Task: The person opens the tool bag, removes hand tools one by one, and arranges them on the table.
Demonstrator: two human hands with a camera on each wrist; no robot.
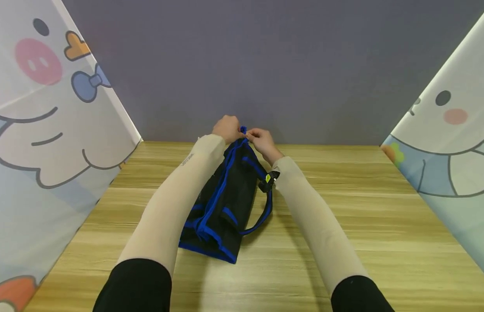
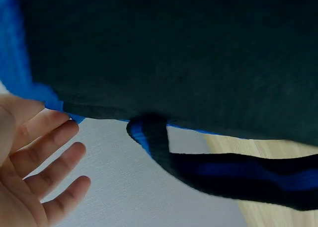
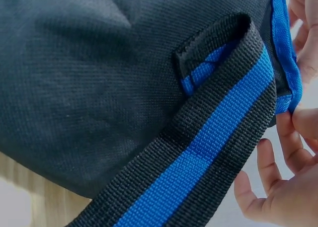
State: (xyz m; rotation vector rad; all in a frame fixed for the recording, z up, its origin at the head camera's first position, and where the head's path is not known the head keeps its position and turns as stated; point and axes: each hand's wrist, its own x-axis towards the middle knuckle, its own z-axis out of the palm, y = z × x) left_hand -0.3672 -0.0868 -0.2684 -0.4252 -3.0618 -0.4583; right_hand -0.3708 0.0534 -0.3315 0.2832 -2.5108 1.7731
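We count 1 blk tote bag (image 1: 243, 188), nearside of grip; L hand (image 1: 227, 129) & R hand (image 1: 263, 142) pinch its blue trim (image 1: 243, 129); 1 webbing handle (image 1: 270, 207) nearside of R hand; contents hidden.

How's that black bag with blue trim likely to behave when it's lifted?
The black bag will probably sag rather than hold a rigid shape, since its side shows soft creases. The woven strap would likely dangle, as it loops loosely out from that side. Neither seems very slippery: both look textured rather than glossy.
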